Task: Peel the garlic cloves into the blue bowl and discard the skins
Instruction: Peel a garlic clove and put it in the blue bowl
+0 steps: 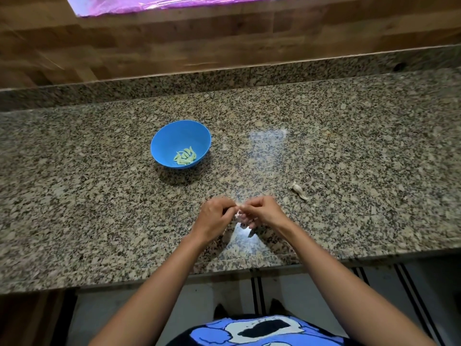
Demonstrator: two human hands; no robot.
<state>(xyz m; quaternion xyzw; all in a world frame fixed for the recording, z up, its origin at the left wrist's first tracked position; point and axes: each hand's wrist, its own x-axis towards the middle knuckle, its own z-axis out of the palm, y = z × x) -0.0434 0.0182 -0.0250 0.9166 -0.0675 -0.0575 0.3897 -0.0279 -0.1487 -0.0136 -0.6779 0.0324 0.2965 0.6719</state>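
Note:
A blue bowl (181,126) stands on the granite counter and holds several pale peeled garlic cloves (185,156). Nearer the front edge, my left hand (215,216) and my right hand (262,211) meet fingertip to fingertip. Between them they pinch a small whitish garlic clove (239,214) with its skin, mostly hidden by the fingers. A piece of garlic skin (251,233) hangs or lies just below my right hand. To the right on the counter lie two unpeeled garlic cloves (299,191).
The speckled granite counter (99,196) runs the full width, with a raised granite strip at the back and a wooden wall behind. Its front edge passes just below my forearms. A pink-edged sheet (174,2) shows at the top.

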